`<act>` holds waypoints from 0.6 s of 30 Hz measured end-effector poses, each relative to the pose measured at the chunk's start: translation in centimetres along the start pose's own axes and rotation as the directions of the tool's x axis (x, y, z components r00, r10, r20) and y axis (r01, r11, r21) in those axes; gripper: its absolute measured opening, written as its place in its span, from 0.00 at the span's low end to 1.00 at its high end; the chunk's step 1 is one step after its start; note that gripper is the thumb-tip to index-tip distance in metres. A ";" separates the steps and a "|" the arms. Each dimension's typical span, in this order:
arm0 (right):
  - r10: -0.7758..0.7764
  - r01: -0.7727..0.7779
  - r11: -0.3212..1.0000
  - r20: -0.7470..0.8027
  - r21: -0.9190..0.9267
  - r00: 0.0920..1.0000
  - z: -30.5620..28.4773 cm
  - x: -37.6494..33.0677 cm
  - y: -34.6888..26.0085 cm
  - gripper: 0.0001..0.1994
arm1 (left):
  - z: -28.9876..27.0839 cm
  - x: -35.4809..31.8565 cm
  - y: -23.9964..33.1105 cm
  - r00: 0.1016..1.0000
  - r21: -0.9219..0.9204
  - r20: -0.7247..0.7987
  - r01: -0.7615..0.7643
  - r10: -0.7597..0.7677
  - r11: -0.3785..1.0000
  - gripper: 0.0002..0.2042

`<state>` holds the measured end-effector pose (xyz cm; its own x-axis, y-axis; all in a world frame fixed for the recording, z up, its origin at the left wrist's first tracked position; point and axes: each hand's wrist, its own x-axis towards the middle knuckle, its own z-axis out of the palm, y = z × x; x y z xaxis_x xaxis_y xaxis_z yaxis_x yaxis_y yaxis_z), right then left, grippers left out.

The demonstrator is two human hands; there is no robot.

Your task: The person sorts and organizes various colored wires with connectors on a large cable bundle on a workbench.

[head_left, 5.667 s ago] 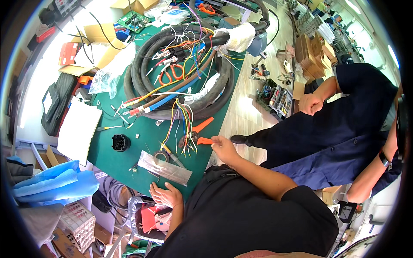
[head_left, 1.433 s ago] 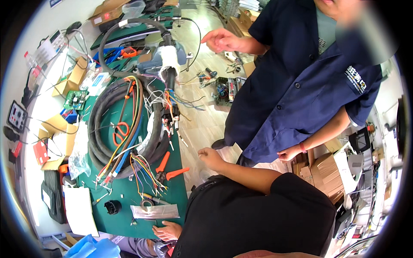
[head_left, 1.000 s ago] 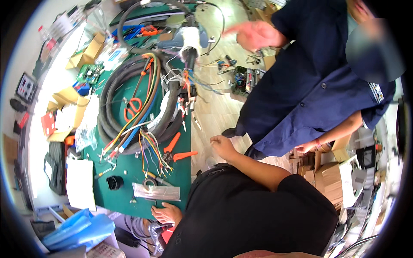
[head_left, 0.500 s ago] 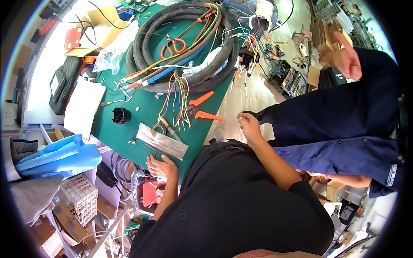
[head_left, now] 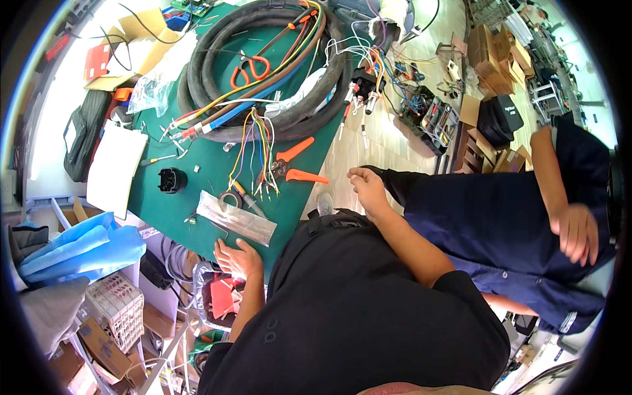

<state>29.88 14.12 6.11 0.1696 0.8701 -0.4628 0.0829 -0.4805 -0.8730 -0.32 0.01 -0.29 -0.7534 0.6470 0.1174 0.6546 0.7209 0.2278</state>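
My left hand [head_left: 238, 257] rests flat with fingers apart on the near edge of the green mat [head_left: 204, 172], just below a clear plastic bag [head_left: 237, 217]. My right hand [head_left: 367, 189] hovers loosely curled off the mat's right edge, holding nothing, a short way from the orange-handled crimping pliers [head_left: 295, 164]. A bundle of thin coloured wires [head_left: 255, 155] fans out from a thick black coiled cable [head_left: 263, 72] toward the bag. A small black connector [head_left: 168, 179] lies left of the wires.
A person in dark blue clothes [head_left: 526, 224] stands at the right, one hand [head_left: 579, 230] hanging. Red-handled scissors [head_left: 249, 66] lie inside the coil. White paper [head_left: 115, 168], a black bag [head_left: 82, 135], blue plastic [head_left: 72, 247] and boxes crowd the left.
The view has swung about. My left hand stays on the mat's near edge and my right hand beside the pliers. The other person's raised hand has dropped to their side.
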 end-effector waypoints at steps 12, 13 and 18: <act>0.121 -0.113 0.990 0.102 -0.080 0.987 1.5 -0.1 -0.7 0.17 | -0.3 0.2 0.0 0.999 -0.033 0.020 0.046 -0.046 0.998 0.28; 0.128 -0.118 0.988 0.110 -0.098 0.986 1.8 -0.2 -0.9 0.17 | -0.3 0.3 -0.1 0.999 -0.045 0.024 0.047 -0.046 0.998 0.28; 0.118 -0.102 0.990 0.170 -0.100 0.978 3.7 0.0 -0.9 0.18 | -0.5 0.3 -0.7 0.997 -0.082 0.040 0.063 -0.060 0.995 0.28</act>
<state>26.20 14.95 6.34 0.0088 0.8133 -0.5817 0.1629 -0.5751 -0.8017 -1.03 -0.38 0.13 -0.7880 0.6122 0.0653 0.5987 0.7371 0.3136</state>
